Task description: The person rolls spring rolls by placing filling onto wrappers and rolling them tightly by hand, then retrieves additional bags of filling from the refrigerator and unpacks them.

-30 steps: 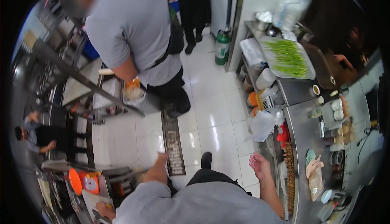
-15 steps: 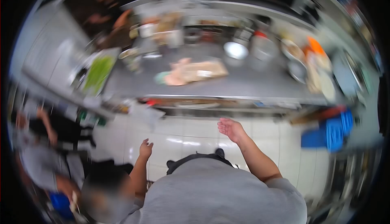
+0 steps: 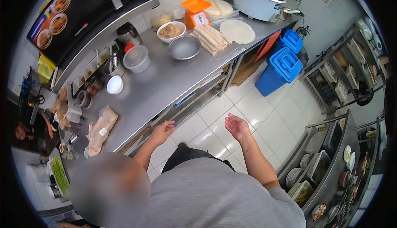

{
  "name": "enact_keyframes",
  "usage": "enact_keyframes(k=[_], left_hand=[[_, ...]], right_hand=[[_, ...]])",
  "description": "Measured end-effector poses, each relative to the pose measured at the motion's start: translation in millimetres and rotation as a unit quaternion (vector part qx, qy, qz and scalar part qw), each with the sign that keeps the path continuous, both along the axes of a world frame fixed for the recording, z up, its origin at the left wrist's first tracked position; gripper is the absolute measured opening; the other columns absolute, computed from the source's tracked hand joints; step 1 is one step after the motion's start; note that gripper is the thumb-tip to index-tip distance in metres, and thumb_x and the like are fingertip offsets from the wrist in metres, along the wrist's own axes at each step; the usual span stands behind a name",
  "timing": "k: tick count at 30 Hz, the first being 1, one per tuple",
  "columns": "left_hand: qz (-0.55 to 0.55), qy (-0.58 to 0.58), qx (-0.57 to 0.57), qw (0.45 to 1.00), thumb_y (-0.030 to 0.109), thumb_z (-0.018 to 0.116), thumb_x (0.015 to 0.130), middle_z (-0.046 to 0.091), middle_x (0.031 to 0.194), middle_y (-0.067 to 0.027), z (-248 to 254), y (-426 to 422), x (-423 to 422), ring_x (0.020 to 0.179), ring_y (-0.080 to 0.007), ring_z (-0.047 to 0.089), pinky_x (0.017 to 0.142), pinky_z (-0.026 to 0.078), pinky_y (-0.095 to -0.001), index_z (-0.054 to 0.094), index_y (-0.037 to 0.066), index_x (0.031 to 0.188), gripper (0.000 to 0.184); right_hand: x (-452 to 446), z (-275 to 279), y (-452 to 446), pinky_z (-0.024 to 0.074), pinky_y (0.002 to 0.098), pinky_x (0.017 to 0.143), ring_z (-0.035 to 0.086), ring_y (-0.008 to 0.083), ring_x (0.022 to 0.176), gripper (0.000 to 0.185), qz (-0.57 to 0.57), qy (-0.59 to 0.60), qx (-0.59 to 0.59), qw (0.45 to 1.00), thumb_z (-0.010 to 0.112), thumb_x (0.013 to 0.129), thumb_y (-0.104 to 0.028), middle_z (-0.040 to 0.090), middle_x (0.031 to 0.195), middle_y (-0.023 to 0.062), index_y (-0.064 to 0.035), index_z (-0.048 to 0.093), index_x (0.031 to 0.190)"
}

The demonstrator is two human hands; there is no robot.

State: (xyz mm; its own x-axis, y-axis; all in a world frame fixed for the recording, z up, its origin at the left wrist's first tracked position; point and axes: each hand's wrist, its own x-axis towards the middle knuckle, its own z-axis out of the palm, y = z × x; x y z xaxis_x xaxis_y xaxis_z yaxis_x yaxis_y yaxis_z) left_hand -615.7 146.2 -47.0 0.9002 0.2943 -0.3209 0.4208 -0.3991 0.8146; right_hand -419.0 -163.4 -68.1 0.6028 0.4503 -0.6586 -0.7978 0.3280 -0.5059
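Observation:
My left hand (image 3: 163, 132) is held out by the front edge of the steel counter (image 3: 142, 91), fingers stretched and holding nothing. My right hand (image 3: 237, 127) hangs over the white tiled floor, palm partly turned up, fingers loosely apart and nothing in it. On the counter, a stack of pale rolls (image 3: 210, 39) lies beside a round flat wrapper (image 3: 237, 31). Next to the rolls stand a grey metal bowl (image 3: 184, 47), a white bowl of filling (image 3: 170, 31) and an orange kitchen scale (image 3: 197, 14). A plastic bag of food (image 3: 101, 129) lies on the counter's left part.
Blue lidded bins (image 3: 279, 71) stand past the counter's end, below a large white cooker (image 3: 258, 0). Shelves with plates and tubs (image 3: 316, 166) line the right side. A person with a blurred head (image 3: 109, 190) is close on my left; another person (image 3: 25, 131) is farther off.
My view has turned right, so the counter now slants, with rolls, scale and bins in sharper view. My left hand has reached forward toward the counter edge. Both hands remain without objects.

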Motion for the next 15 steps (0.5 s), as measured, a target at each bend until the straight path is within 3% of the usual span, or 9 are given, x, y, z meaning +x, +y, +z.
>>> enact_keyframes(k=[4, 5, 8, 10, 13, 15], left_hand=[[0.017, -0.07, 0.029, 0.997, 0.018, 0.063, 0.089, 0.064, 0.105, -0.0081, 1.0, 40.1, 70.8, 0.092, -0.0162, 0.06, 0.085, 0.048, -0.0304, 0.056, 0.007, 0.123, 0.037], [0.05, -0.121, 0.067, 0.989, 0.015, 0.065, 0.085, 0.065, 0.098, -0.0098, -9.1, 56.6, 92.1, 0.083, -0.019, 0.062, 0.079, 0.05, -0.0301, 0.059, 0.007, 0.118, 0.035], [0.091, -0.182, 0.143, 0.969, 0.015, 0.067, 0.083, 0.064, 0.101, -0.0114, 48.8, 90.7, 169.3, 0.087, -0.0214, 0.063, 0.079, 0.05, -0.0314, 0.059, 0.007, 0.117, 0.036], [0.122, -0.233, 0.175, 0.949, 0.017, 0.068, 0.081, 0.061, 0.111, -0.0131, 63.7, 124.7, 228.6, 0.098, -0.0251, 0.061, 0.083, 0.049, -0.0347, 0.058, 0.008, 0.118, 0.04], [0.151, -0.273, 0.32, 0.895, 0.017, 0.069, 0.08, 0.055, 0.122, -0.0166, 78.7, 164.4, 321.2, 0.108, -0.031, 0.056, 0.09, 0.046, -0.0387, 0.058, 0.008, 0.12, 0.043], [0.149, -0.236, 0.402, 0.872, 0.016, 0.068, 0.079, 0.053, 0.124, -0.0186, 86.5, 173.7, 376.5, 0.109, -0.0336, 0.055, 0.093, 0.045, -0.0406, 0.057, 0.009, 0.12, 0.043]], right_hand=[[53.6, 19.4, 23.6, 0.0493, 0.0321, 0.077, 0.059, 0.0201, 0.082, 0.029, 0.034, -0.027, 0.025, 0.999, 0.057, 0.084, -0.011, 0.062, 0.094, 0.0104, -0.0013, 0.054, 0.111], [69.6, 26.3, 31.5, 0.0493, 0.0322, 0.077, 0.059, 0.0202, 0.083, 0.029, 0.046, -0.042, 0.029, 0.998, 0.057, 0.084, -0.012, 0.062, 0.094, 0.0104, -0.0011, 0.054, 0.111], [112.6, 46.6, 48.7, 0.0494, 0.0325, 0.077, 0.06, 0.0202, 0.084, 0.03, 0.078, -0.093, 0.011, 0.993, 0.056, 0.085, -0.013, 0.062, 0.094, 0.0105, -0.0006, 0.054, 0.112], [149.3, 64.4, 49.3, 0.0494, 0.0325, 0.077, 0.06, 0.0201, 0.084, 0.03, 0.081, -0.116, -0.029, 0.989, 0.056, 0.085, -0.014, 0.062, 0.095, 0.0106, -0.0005, 0.054, 0.112], [181.4, 77.2, 32.3, 0.0494, 0.0321, 0.077, 0.06, 0.0196, 0.084, 0.03, 0.047, -0.11, -0.108, 0.987, 0.056, 0.085, -0.013, 0.062, 0.095, 0.0101, -0.0007, 0.054, 0.112], [205.9, 69.4, 11.9, 0.0494, 0.0322, 0.077, 0.06, 0.0195, 0.084, 0.03, 0.015, -0.111, -0.118, 0.987, 0.056, 0.086, -0.013, 0.063, 0.095, 0.01, -0.0011, 0.054, 0.112]])
